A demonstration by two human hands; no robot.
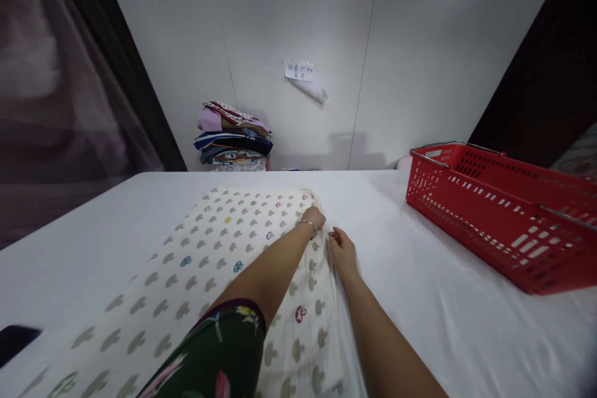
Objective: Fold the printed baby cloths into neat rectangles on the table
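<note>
Printed cloth (212,252): near end is cut off.
Left hand (313,218): fingers mostly hidden from me.
Dark object (16,342): cut off, unclear.

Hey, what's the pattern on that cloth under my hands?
Mushroom shapes, mostly grey-beige with a few coloured ones, on an off-white cloth; seen in the head view.

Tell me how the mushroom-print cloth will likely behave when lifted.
The mushroom-print cloth would probably droop: it wrinkles softly along the right. It looks thin, so likely light for its spread. Lying flat, it seems unlikely to roll or tip.
</note>
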